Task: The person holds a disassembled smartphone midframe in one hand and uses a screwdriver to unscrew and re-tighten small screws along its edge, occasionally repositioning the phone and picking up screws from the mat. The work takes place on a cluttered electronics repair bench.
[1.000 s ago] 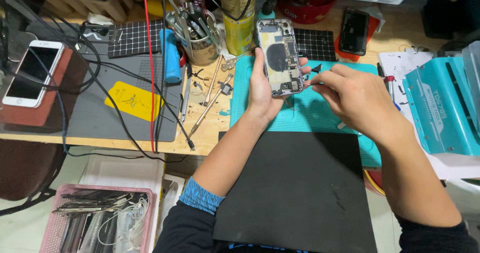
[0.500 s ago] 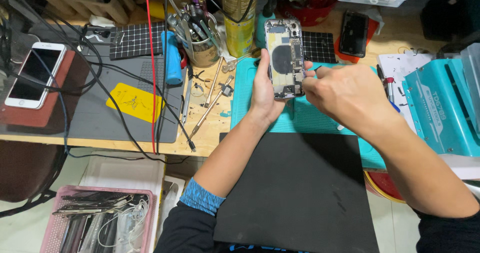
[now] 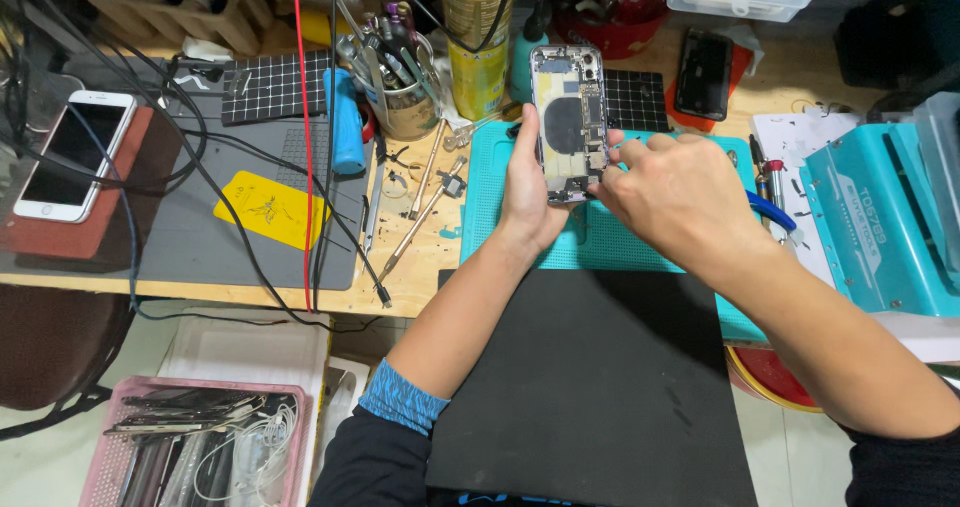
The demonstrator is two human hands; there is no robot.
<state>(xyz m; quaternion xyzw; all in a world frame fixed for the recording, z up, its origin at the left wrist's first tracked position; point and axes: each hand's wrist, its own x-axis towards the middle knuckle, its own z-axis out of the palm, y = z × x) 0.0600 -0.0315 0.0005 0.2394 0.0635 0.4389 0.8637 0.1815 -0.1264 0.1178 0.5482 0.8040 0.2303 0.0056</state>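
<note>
Upright, the opened phone [image 3: 570, 122] sits clasped in the left hand [image 3: 528, 192]; right hand [image 3: 675, 192] pinches its lower edge.

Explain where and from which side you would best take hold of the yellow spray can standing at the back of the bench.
Probably the spray can is best gripped around its round yellow body, from its right side. It stands upright; the tool cup crowds its left, a black cable drapes over its top, and the opened phone in the left hand stands further right.

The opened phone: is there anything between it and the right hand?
Nothing visible. The left hand holds the opened phone upright above the teal mat, and the right hand already has its fingertips at the phone's lower right edge.
</note>
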